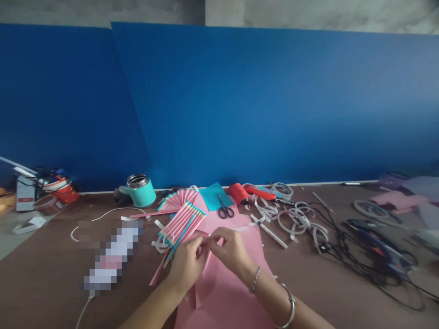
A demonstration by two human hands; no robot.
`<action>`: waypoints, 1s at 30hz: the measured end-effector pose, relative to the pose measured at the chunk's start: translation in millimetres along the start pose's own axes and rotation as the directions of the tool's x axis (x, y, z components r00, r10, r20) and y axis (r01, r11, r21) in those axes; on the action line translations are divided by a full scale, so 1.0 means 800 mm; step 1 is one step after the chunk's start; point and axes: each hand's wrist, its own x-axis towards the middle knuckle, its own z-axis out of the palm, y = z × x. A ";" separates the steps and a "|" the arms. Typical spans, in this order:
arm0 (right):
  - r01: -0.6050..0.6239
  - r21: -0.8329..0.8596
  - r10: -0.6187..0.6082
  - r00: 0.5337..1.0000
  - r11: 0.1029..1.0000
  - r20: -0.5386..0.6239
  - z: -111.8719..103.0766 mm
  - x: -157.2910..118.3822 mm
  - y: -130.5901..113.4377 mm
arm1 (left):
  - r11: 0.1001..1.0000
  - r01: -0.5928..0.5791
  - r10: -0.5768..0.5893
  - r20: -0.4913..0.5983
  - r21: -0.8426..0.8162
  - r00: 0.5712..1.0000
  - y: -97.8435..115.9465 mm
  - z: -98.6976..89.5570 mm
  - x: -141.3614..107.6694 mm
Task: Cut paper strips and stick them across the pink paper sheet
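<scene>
Both hands meet near the middle of the view, over pink paper [236, 288] on the brown table. My left hand [188, 260] pinches the edge of a narrow folded pink strip [202, 285]. My right hand [231, 249], with a bracelet and a bangle on its arm, is closed on the same strip, fingertips against those of the left. Just beyond the left hand lie pleated pink pieces with blue ends [183, 221] and a pink pleated fan [180, 199]. Black-handled scissors [226, 211] rest on a blue sheet [212, 194] ahead of the hands.
A turquoise mug [142, 192] stands at the back left, with a blurred-out device [113, 256] nearer. Behind the hands sits a red thread spool [239, 193]. White tape loops [295, 219] and black cables [346, 256] lie right, below a blue partition [257, 105].
</scene>
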 end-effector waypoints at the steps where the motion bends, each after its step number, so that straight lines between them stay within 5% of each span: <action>1: -0.028 0.025 0.028 1.000 0.999 0.010 0.000 0.000 -0.001 | 1.000 0.002 -0.002 -0.002 -0.005 1.000 0.000 0.000 0.000; 7: 0.027 0.006 -0.027 0.999 1.000 0.040 -0.006 0.002 -0.005 | 0.999 0.015 -0.015 0.011 -0.037 1.000 0.002 -0.002 0.000; 17: 0.304 -0.083 -0.289 0.944 0.949 0.156 -0.009 0.000 0.001 | 0.911 0.125 -0.135 0.003 -0.394 0.991 -0.003 -0.001 0.007; 27: 0.277 -0.102 -0.270 0.960 0.956 0.077 -0.009 0.003 0.010 | 0.925 0.131 -0.149 -0.026 -0.358 0.988 -0.005 0.000 0.009; 30: 0.310 -0.170 -0.288 0.947 0.935 0.143 -0.009 0.006 0.016 | 0.935 0.112 -0.124 -0.013 -0.335 0.992 -0.003 -0.002 0.010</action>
